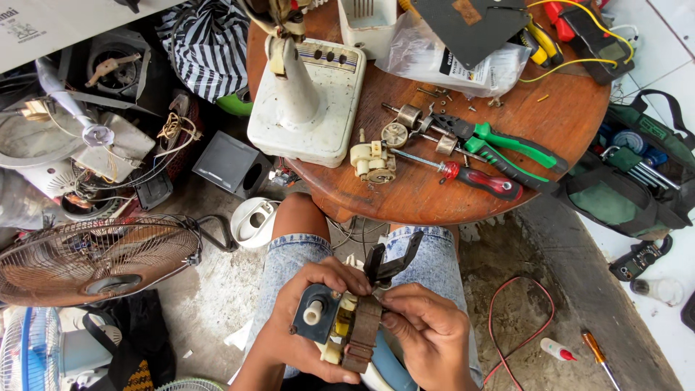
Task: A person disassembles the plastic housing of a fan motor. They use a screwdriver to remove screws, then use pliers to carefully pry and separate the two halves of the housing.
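Over the lap, both hands' fingers grip one fan motor (340, 326), seemingly with black pliers (391, 262).

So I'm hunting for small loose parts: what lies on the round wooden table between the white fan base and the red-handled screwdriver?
In the head view, a cream gear mechanism lies between the white fan base and the red-handled screwdriver.

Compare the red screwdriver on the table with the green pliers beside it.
The red screwdriver has one red-and-black handle and a thin straight shaft; the green pliers have two green-and-black handles and dark jaws. The pliers lie farther from the person. Both rest flat on the round wooden table, handles pointing right.
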